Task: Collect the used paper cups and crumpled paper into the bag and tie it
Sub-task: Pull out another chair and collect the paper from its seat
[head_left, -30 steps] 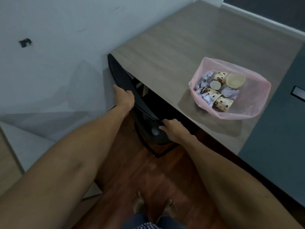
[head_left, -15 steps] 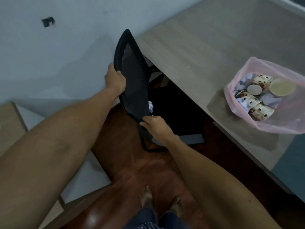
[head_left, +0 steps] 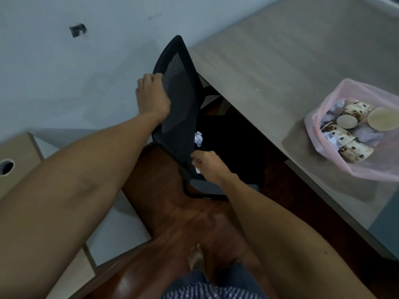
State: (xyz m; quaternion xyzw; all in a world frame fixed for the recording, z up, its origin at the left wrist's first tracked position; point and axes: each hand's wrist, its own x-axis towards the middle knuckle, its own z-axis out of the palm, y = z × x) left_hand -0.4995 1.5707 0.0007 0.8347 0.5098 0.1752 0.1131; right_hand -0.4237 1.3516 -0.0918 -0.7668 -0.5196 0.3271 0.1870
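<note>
Showing: one moment of a clean-up, seen from the person's head camera, looking down.
Bag: a pink translucent plastic bag (head_left: 330, 147) stood open-mouthed on the grey table (head_left: 280, 61), near the table's front edge, well apart from both hands.
Bag contents: several spotted paper cups (head_left: 354, 149) lay tipped on their sides among pieces of crumpled paper (head_left: 367, 134); one cup (head_left: 381, 118) showed its pale inside to the camera.
Loose paper: a crumpled white paper ball (head_left: 198, 139) lay on the black seat of the chair, just beside the lower edge of the backrest and under the table's overhang.
Right hand: the right hand (head_left: 208, 165) was curled at the lower corner of the backrest; a scrap of white (head_left: 197, 170) showed at its fingers, but whether it was pinched or merely behind them could not be told.
Left hand: the left hand (head_left: 152, 97) gripped the left edge of the backrest, fingers folded over the frame.
Chair: a black mesh-backed office chair (head_left: 179, 98) stood tilted between the white wall (head_left: 64, 72) and the table, its seat partly beneath the tabletop.
Floor: dark reddish wood flooring (head_left: 172, 212) lay under the chair, with one bare foot (head_left: 196, 258) of the person visible.
Surroundings: a pale wooden panel (head_left: 17, 156) with a round hole stood at far left.
</note>
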